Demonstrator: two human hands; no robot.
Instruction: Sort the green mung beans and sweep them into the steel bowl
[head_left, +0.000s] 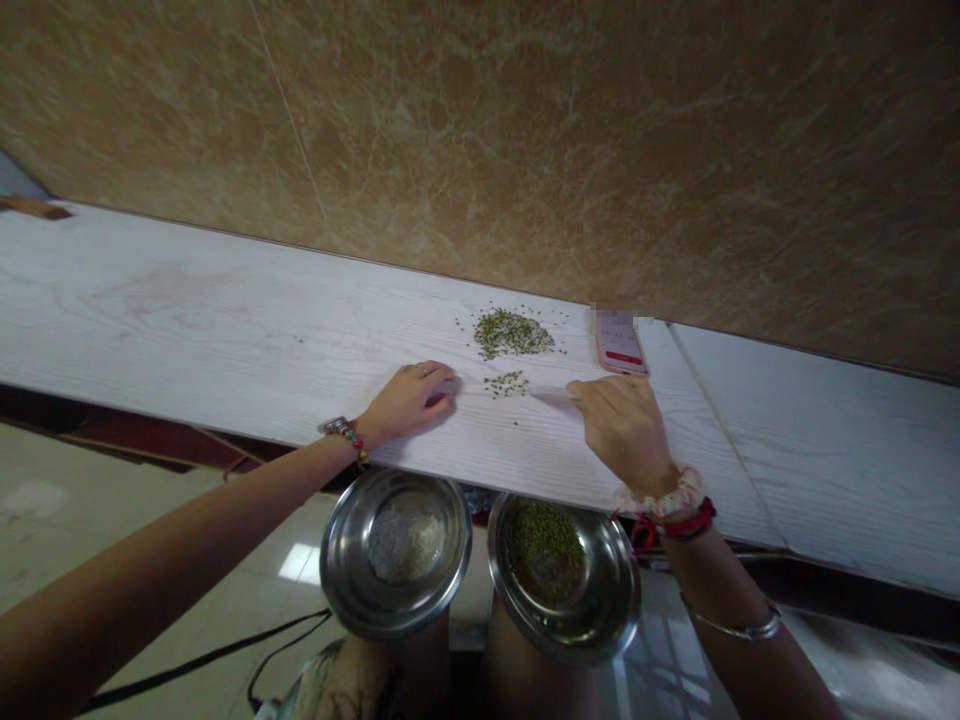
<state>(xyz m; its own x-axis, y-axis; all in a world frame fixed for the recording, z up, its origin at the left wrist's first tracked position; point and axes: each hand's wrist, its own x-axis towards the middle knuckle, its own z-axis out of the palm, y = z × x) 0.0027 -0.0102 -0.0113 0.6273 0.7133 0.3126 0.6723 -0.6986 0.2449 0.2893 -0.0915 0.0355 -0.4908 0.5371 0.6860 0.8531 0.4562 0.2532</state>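
My left hand [409, 402] rests on the white board with its fingers loosely bent and its thumb apart; no object shows in it. Just right of its fingertips lies a small scatter of green mung beans [506, 384]. On the other side of that scatter, my right hand [622, 420] is closed on a thin, whitish flat tool [551, 395]. The tool's tip points left and reaches the edge of the beans. Farther back is a larger heap [514, 333] of mung beans mixed with pale grains.
Two steel bowls rest on my lap: the left bowl [334, 585] holds white rice-like grains, the right bowl [626, 590] green beans. A phone [621, 340] lies by the brown marbled wall [450, 150]. A brown wooden piece [34, 207] is at far left.
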